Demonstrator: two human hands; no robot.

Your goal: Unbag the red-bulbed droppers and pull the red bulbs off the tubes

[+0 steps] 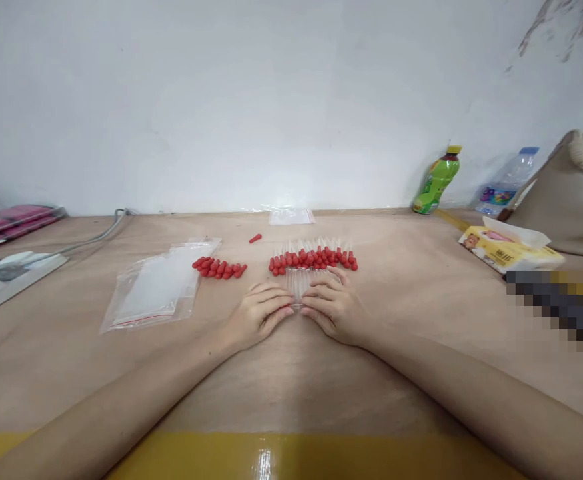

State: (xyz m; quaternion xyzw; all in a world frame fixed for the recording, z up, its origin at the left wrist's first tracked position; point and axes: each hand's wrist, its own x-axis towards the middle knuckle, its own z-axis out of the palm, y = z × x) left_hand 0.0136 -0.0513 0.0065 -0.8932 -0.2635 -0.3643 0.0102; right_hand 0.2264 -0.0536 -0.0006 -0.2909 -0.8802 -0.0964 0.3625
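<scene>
Between my two hands lies a row of thin clear tubes (pixel 298 283), side by side on the table. My left hand (pixel 264 312) closes over their left side, thumb and fingertips drawn together at the near end. From the right, my right hand (pixel 337 305) presses against them in the same way, its forefinger reaching up to the bulbs. Just beyond the tubes is a row of red-bulbed droppers (pixel 314 259), their clear stems pointing toward the wall. Loose red rubber bulbs (pixel 220 268) lie in a cluster to the left. One single red bulb (pixel 255 238) lies apart, farther back.
Clear plastic bags (pixel 154 290) lie at left, and another small bag (pixel 291 217) is against the wall. A grey cable (pixel 91 237) runs at far left. On the right are a green bottle (pixel 438 181), a water bottle (pixel 508 183), a yellow tissue pack (pixel 514 257) and a beige bag (pixel 561 193).
</scene>
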